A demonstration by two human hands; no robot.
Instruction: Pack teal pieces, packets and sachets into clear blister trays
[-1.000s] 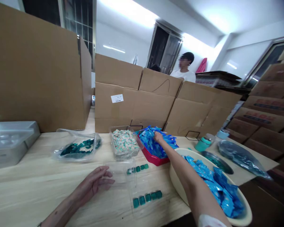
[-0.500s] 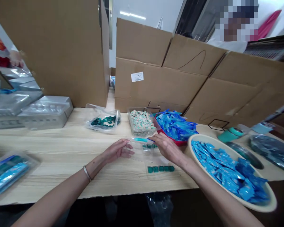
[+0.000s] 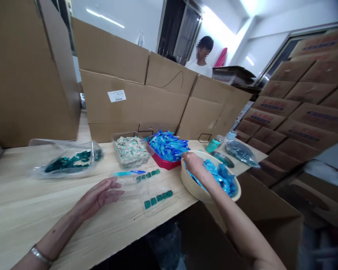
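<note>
My left hand point(image 3: 103, 197) is at the left side of a clear plastic tray point(image 3: 129, 189), thumb above and curled fingers below, gripping its edge. A light-and-dark-blue stick point(image 3: 129, 173) lies along the tray's far side. Beside it is a row of small dark green squares point(image 3: 148, 175); a second row of green squares point(image 3: 159, 199) lies in clear plastic nearer the table edge. My right hand point(image 3: 193, 163) reaches over the left rim of a cream basin point(image 3: 190, 183) full of blue packets point(image 3: 221, 174). Its fingers point down and are mostly hidden.
Behind the tray stand a bag of green pieces point(image 3: 69, 162), a clear box of small printed pieces point(image 3: 132, 150) and a red tray point(image 3: 165, 163) heaped with blue sticks. Cardboard point(image 3: 135, 108) walls the back. A teal bottle point(image 3: 213, 145) stands right; a person point(image 3: 201, 62) is beyond.
My right hand has left the tray and moved right to the basin of blue packets. My left hand stays at the tray. The view has turned to the right.
</note>
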